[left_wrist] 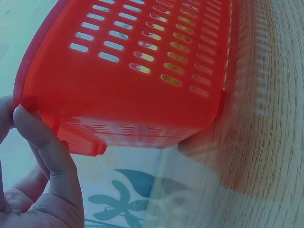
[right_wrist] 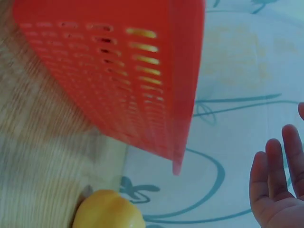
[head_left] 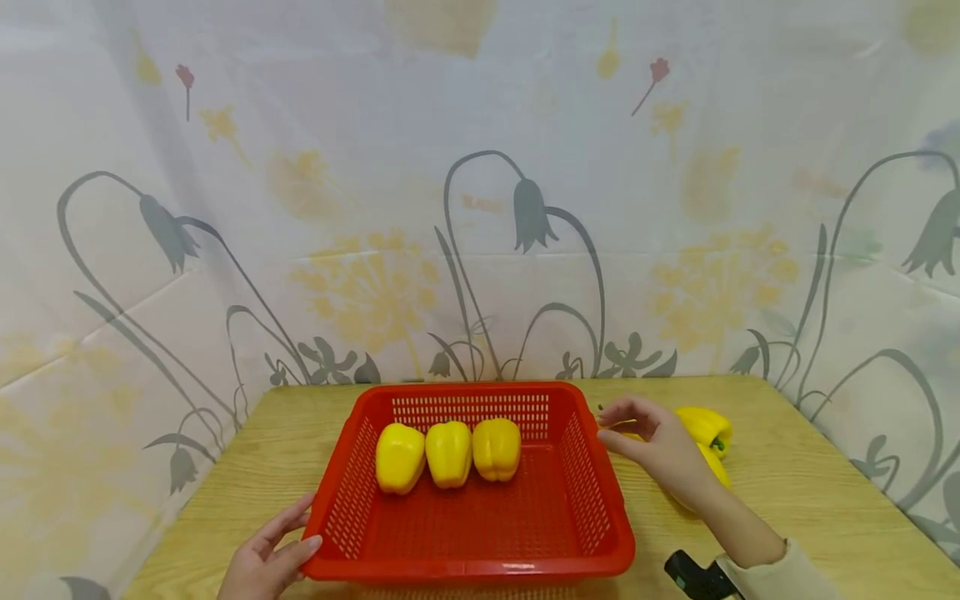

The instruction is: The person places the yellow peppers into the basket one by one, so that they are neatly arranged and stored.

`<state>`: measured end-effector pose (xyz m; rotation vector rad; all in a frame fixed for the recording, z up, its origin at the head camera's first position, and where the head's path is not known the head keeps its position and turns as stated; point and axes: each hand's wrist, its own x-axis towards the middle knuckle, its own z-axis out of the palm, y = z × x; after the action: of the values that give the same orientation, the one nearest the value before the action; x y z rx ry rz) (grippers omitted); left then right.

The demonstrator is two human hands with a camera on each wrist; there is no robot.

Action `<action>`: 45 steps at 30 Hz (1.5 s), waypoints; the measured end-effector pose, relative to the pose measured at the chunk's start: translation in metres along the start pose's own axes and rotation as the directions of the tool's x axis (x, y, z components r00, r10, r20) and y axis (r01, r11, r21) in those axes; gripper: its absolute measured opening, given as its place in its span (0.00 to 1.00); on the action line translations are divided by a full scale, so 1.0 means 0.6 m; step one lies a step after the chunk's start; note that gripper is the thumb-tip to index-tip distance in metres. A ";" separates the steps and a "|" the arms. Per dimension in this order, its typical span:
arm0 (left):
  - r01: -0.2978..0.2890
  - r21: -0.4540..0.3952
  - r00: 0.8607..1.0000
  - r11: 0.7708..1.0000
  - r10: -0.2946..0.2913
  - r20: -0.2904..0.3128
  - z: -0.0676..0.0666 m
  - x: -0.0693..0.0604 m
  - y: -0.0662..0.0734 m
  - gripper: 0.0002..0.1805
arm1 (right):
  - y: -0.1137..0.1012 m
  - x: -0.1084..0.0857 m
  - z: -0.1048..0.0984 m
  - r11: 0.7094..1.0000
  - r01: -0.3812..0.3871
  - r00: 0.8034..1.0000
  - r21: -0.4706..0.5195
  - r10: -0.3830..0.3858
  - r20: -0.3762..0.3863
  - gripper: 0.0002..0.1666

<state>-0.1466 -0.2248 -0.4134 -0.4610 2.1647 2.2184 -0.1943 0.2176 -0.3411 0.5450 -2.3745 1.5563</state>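
A red plastic basket (head_left: 465,533) with slotted walls stands on the wooden table. Three yellow bell peppers (head_left: 448,454) sit in a row inside it, toward the back left. My left hand (head_left: 270,557) pinches the basket's rim at the near left corner; the left wrist view shows the thumb and a finger at the rim. Beside the right rim, my right hand (head_left: 663,450) is raised with its fingers loosely bent and nothing in them. More yellow bell peppers (head_left: 705,425) lie on the table right of the basket, partly covered by that hand.
The wooden table (head_left: 787,467) reaches back to a pale curtain (head_left: 480,275) printed with flowers. A dark strap-like device (head_left: 697,577) is on the right wrist by the sleeve. One yellow pepper (right_wrist: 109,211) shows beyond the basket's outer wall in the right wrist view.
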 end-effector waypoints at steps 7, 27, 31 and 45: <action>-0.004 0.003 1.000 1.000 0.004 0.005 -0.003 -0.001 0.000 0.35 | 0.013 -0.013 -0.010 0.997 0.080 0.996 -0.004 -0.080 -0.044 0.09; -0.022 0.024 1.000 0.999 0.022 0.022 -0.002 -0.002 0.006 0.25 | 0.046 -0.050 -0.057 0.991 -0.028 0.990 -0.131 0.009 -0.141 0.08; -0.011 0.040 1.000 0.999 0.010 0.021 -0.001 -0.005 0.006 0.34 | 0.054 -0.057 -0.064 0.987 -0.069 0.987 -0.142 0.047 -0.153 0.09; -0.009 0.050 1.000 0.999 0.009 0.017 0.001 -0.008 0.006 0.38 | 0.083 -0.076 -0.083 0.977 -0.064 0.986 -0.204 0.030 -0.167 0.11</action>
<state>-0.1429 -0.2237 -0.4090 -0.4304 2.2122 2.1593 -0.1749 0.2891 -0.3810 0.3058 -2.4011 1.2931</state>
